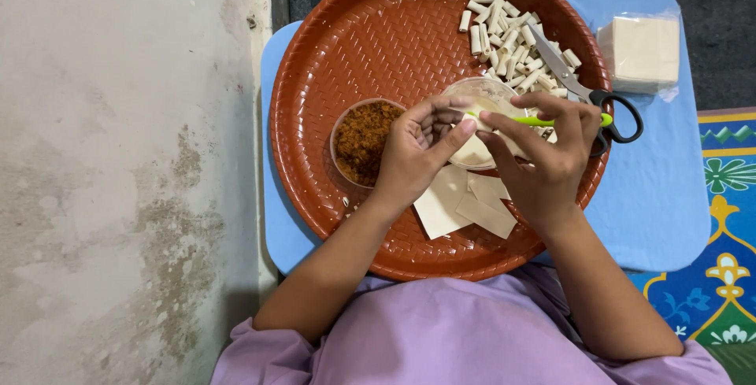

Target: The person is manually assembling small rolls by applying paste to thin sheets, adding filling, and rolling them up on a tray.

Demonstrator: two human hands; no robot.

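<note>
Over the round red tray (pixel 354 31), the left hand (pixel 413 153) pinches a pale wrapper (pixel 472 151) while the right hand (pixel 551 157) grips a green spoon (pixel 535 120) touching it.

Tray (pixel 354 38): reddish-brown, woven basket pattern. Mat (pixel 661 196) beneath: plain light blue. Spoon (pixel 535 120): lime green. Scissors (pixel 622 117): black handles. Filling (pixel 364 139) at tray's left edge: brown. Rolls (pixel 508 42), wrappers (pixel 465 204): cream.

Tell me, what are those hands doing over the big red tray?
A person's left hand and right hand pinch a small pale wrapper above a round red tray. The right hand also holds a thin green utensil. A bowl of brown shredded filling sits beside the left hand. Finished little rolls are piled at the tray's far side, with scissors next to them.
</note>
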